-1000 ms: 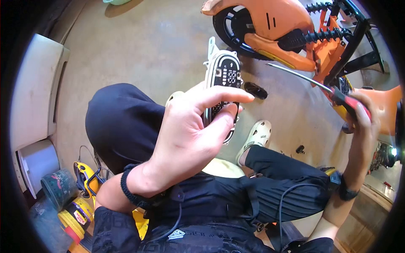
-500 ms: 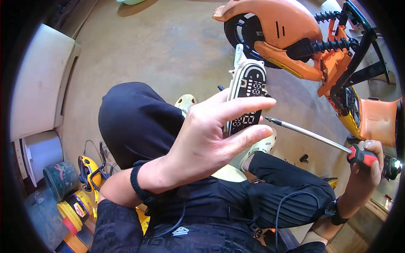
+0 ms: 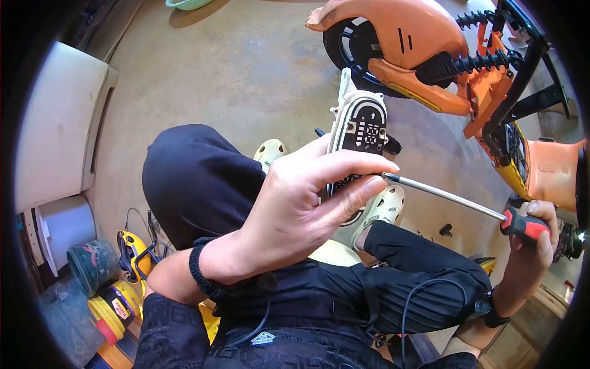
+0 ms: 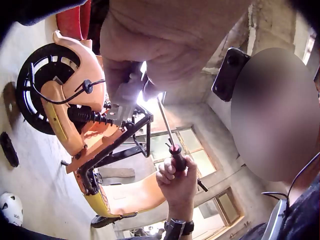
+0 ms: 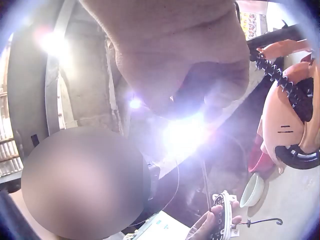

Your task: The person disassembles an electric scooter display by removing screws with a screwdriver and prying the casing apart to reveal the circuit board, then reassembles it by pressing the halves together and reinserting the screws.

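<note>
In the head view my left hand [image 3: 301, 200] holds an oval white-rimmed display panel [image 3: 369, 128], its black face marked with white segments and an arrow. Thumb and index finger point toward the right, their tips near each other at the screwdriver's tip; whether they pinch it or a small part, I cannot tell. My right hand [image 3: 533, 230] grips the red-and-black handle of the screwdriver [image 3: 445, 195], whose shaft points left. The left wrist view shows that right hand [image 4: 177, 185] around the handle; in the right wrist view the panel [image 5: 222, 217] is in the left fingers, beside the shaft.
An orange scooter [image 3: 412, 37] with black springs lies at the upper right. Cream clogs [image 3: 384, 209] are on the feet below the panel. Buckets [image 3: 92, 264] and a yellow tool [image 3: 130, 252] stand lower left, near a white cabinet [image 3: 61, 123]. Small black pieces [image 3: 445, 230] lie on the floor.
The screwdriver has swung down and left, bringing its tip to the left fingertips. The left hand with the panel has shifted right, and its thumb and index tips have drawn closer together.
</note>
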The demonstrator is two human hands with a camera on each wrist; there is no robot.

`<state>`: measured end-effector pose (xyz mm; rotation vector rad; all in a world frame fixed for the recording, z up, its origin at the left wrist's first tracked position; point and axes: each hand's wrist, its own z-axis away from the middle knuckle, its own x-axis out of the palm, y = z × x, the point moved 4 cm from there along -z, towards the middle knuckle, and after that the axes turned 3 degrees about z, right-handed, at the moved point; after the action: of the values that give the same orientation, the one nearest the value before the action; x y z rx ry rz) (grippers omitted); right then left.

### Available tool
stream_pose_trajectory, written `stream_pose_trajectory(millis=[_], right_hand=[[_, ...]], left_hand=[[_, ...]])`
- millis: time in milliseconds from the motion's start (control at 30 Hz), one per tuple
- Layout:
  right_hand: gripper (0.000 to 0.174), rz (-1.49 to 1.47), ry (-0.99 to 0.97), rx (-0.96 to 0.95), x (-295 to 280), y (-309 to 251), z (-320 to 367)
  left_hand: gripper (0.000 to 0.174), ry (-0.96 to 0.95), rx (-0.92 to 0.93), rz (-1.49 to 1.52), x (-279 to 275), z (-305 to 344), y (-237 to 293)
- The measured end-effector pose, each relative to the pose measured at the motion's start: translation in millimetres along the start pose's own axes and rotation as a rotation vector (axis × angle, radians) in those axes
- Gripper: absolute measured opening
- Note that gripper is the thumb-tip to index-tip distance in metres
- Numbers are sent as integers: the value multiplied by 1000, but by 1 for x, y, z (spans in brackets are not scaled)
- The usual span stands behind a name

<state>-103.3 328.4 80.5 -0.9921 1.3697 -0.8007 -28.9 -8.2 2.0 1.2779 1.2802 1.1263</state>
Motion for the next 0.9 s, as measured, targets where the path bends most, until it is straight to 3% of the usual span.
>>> stream_pose_trajectory(millis=[267, 633, 900], right_hand=[[59, 59, 2, -28, -4, -1, 2], [49, 226, -173, -168, 13, -16, 4], [49, 160, -213, -117, 1, -1, -4]], left_hand=[[20, 13, 34, -77, -1, 0, -2], [22, 35, 67, -242, 1, 3, -5], [22, -7, 49, -239, 3, 3, -7]])
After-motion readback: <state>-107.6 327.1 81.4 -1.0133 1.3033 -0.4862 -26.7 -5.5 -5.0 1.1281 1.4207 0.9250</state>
